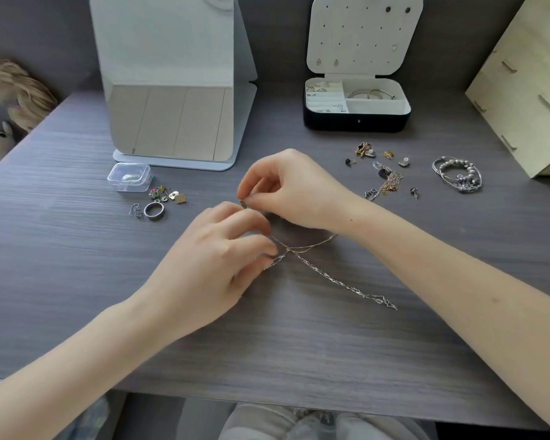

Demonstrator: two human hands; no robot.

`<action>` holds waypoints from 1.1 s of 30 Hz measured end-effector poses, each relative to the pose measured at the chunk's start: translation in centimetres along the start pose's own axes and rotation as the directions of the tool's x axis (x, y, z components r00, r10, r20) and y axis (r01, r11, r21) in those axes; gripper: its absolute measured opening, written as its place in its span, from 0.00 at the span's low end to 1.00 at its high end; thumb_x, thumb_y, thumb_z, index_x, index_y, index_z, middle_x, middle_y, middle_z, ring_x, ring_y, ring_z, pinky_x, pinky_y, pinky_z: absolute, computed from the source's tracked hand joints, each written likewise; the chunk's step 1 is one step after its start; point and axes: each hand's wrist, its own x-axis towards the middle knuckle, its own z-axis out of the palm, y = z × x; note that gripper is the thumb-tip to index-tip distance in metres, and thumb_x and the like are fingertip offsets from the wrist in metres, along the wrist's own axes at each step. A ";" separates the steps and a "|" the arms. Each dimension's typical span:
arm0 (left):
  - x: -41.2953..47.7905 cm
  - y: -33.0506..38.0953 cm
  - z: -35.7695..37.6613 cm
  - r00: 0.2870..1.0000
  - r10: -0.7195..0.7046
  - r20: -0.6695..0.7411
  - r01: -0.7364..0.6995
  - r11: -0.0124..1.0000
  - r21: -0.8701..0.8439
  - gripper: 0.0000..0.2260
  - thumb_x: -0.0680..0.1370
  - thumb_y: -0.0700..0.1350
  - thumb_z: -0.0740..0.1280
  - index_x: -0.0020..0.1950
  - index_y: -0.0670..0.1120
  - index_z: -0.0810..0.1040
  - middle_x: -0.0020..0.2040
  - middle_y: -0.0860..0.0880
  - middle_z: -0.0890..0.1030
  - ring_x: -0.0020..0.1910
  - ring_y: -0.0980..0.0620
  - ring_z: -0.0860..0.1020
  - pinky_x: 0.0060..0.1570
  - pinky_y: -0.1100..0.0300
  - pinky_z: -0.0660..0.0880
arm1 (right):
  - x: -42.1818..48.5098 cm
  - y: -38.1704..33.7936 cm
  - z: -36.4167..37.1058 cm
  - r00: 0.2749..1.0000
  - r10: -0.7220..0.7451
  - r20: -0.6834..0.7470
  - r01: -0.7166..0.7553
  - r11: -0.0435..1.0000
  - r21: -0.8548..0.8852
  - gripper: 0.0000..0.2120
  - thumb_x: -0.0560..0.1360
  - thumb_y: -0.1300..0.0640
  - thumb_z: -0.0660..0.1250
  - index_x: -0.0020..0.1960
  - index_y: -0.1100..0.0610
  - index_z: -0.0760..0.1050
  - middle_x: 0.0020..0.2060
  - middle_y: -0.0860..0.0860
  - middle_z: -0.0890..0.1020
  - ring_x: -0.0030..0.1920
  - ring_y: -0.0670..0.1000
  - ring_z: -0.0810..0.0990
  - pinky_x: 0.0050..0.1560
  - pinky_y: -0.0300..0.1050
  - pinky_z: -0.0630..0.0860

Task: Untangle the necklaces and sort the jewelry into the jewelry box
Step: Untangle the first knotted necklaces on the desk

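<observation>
Your left hand arching palm-down mid-desk, fingertips pinching tangled necklaces; your right hand raised, pinching small pendant

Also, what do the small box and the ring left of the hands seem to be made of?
Small box: clear, glossy plastic, most likely; the table shows through it. Ring: probably metal, silver-grey and polished, with bright glints on its band.

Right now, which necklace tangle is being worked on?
The silver chains at desk centre, held by the left hand and right hand; the other tangle, near the bangles, lies untouched.
</observation>
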 end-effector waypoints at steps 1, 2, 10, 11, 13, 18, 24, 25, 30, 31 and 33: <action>0.1 0.0 0.2 1.000 -0.002 0.000 0.002 1.000 -0.012 0.09 0.75 0.47 0.63 0.44 0.45 0.82 0.48 0.48 0.80 0.47 0.47 0.74 0.47 0.56 0.70 | 0.0 0.2 0.0 1.000 -0.010 0.002 0.010 0.999 -0.045 0.07 0.71 0.62 0.68 0.42 0.52 0.81 0.36 0.49 0.83 0.34 0.42 0.77 0.42 0.38 0.75; 0.2 0.0 0.4 1.000 -0.014 0.001 0.014 1.000 -0.019 0.09 0.76 0.47 0.63 0.46 0.45 0.82 0.48 0.48 0.80 0.47 0.46 0.75 0.47 0.55 0.71 | -0.2 0.3 0.0 1.000 -0.019 0.001 0.019 0.997 -0.080 0.07 0.71 0.62 0.67 0.44 0.51 0.81 0.37 0.49 0.83 0.37 0.44 0.79 0.45 0.40 0.76; 0.8 -0.6 0.9 0.997 -0.064 0.037 0.067 0.994 -0.089 0.11 0.75 0.52 0.63 0.51 0.51 0.82 0.56 0.54 0.81 0.55 0.50 0.77 0.54 0.53 0.71 | -6.5 0.3 -2.4 0.999 -0.020 -0.038 0.000 0.889 -0.459 0.09 0.70 0.42 0.67 0.37 0.46 0.74 0.34 0.42 0.74 0.39 0.45 0.70 0.41 0.42 0.66; 0.7 -0.7 1.1 0.997 -0.070 0.043 0.074 0.991 -0.109 0.12 0.75 0.52 0.63 0.52 0.51 0.83 0.58 0.55 0.80 0.58 0.51 0.77 0.58 0.53 0.71 | -7.5 0.2 -2.4 0.999 0.033 0.011 -0.022 0.857 -0.515 0.12 0.70 0.39 0.65 0.37 0.46 0.71 0.34 0.42 0.72 0.40 0.44 0.69 0.41 0.42 0.64; 0.5 -0.9 1.3 0.995 -0.079 0.052 0.086 0.986 -0.144 0.14 0.75 0.53 0.62 0.54 0.52 0.82 0.61 0.56 0.79 0.63 0.53 0.75 0.64 0.52 0.69 | -9.2 0.2 -2.4 0.991 0.111 0.071 -0.052 0.825 -0.563 0.13 0.70 0.37 0.63 0.39 0.47 0.69 0.37 0.42 0.71 0.41 0.43 0.68 0.43 0.41 0.65; -0.4 -1.2 1.2 0.989 -0.092 0.113 0.111 0.977 -0.182 0.21 0.76 0.58 0.58 0.64 0.52 0.77 0.66 0.59 0.72 0.70 0.55 0.65 0.71 0.55 0.56 | -11.1 0.5 -2.4 0.988 0.135 0.081 -0.069 0.836 -0.544 0.07 0.77 0.45 0.57 0.43 0.47 0.68 0.41 0.42 0.69 0.42 0.43 0.65 0.46 0.39 0.65; -0.8 -1.3 1.0 0.980 -0.070 0.186 0.098 0.985 -0.143 0.26 0.75 0.64 0.55 0.69 0.53 0.72 0.70 0.58 0.67 0.74 0.55 0.59 0.73 0.48 0.52 | -10.9 0.9 -2.1 0.994 0.109 0.021 -0.086 0.872 -0.482 0.10 0.77 0.54 0.62 0.38 0.49 0.66 0.35 0.42 0.70 0.36 0.45 0.66 0.39 0.40 0.61; -0.9 -1.3 0.9 0.980 -0.068 0.188 0.096 0.985 -0.144 0.27 0.75 0.64 0.55 0.69 0.53 0.71 0.71 0.58 0.67 0.74 0.55 0.58 0.73 0.48 0.52 | -10.9 0.8 -2.3 0.992 0.123 0.024 -0.098 0.881 -0.462 0.11 0.77 0.54 0.61 0.37 0.48 0.64 0.34 0.42 0.70 0.36 0.44 0.68 0.39 0.40 0.64; -1.0 -1.4 1.0 0.980 -0.059 0.192 0.089 0.985 -0.151 0.28 0.75 0.66 0.54 0.70 0.54 0.70 0.71 0.59 0.65 0.74 0.56 0.57 0.73 0.48 0.52 | -10.9 0.7 -3.2 0.988 0.148 0.037 -0.113 0.874 -0.473 0.08 0.76 0.50 0.58 0.39 0.48 0.63 0.30 0.42 0.72 0.36 0.44 0.71 0.39 0.39 0.67; -1.0 -1.4 1.0 0.980 -0.055 0.192 0.085 0.985 -0.152 0.28 0.75 0.66 0.54 0.70 0.54 0.69 0.72 0.59 0.65 0.74 0.56 0.56 0.73 0.47 0.52 | -10.9 0.7 -3.3 0.986 0.157 0.054 -0.111 0.863 -0.493 0.07 0.76 0.50 0.58 0.40 0.49 0.65 0.31 0.43 0.73 0.36 0.45 0.72 0.39 0.40 0.67; -0.9 -1.4 0.9 0.981 -0.053 0.188 0.087 0.980 -0.178 0.28 0.74 0.66 0.55 0.70 0.54 0.69 0.72 0.59 0.64 0.75 0.56 0.56 0.73 0.47 0.52 | -10.7 0.6 -3.6 0.981 0.174 0.081 -0.102 0.831 -0.547 0.07 0.76 0.48 0.58 0.41 0.49 0.66 0.33 0.42 0.74 0.37 0.45 0.71 0.41 0.41 0.68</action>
